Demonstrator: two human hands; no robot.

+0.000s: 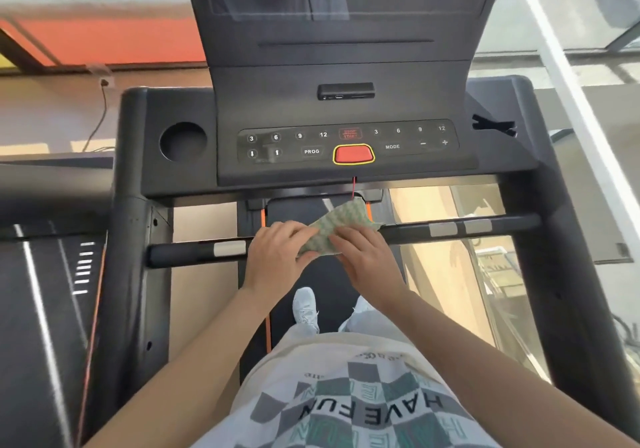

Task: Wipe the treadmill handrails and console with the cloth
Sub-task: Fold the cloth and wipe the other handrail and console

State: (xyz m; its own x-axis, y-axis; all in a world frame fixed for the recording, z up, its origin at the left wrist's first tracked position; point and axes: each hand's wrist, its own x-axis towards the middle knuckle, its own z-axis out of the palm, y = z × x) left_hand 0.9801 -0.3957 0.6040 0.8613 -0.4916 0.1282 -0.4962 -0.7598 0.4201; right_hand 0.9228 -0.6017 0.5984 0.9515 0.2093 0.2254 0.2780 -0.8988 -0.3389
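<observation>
Checkered shirt [346, 395] in foreground; beyond, green cloth [337, 226] on the handrail [194, 252] below the console [346, 108]. My left hand [277, 257] curls round its edge; my right hand [367, 259] presses it, fingers straight, together.

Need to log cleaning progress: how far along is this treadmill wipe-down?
Done: nothing shows as finished. In hand: the left hand grips and the right hand presses the green-and-white checked cloth on the middle of the black front handrail bar. Left, probably: the bar's ends and the black button console.
</observation>
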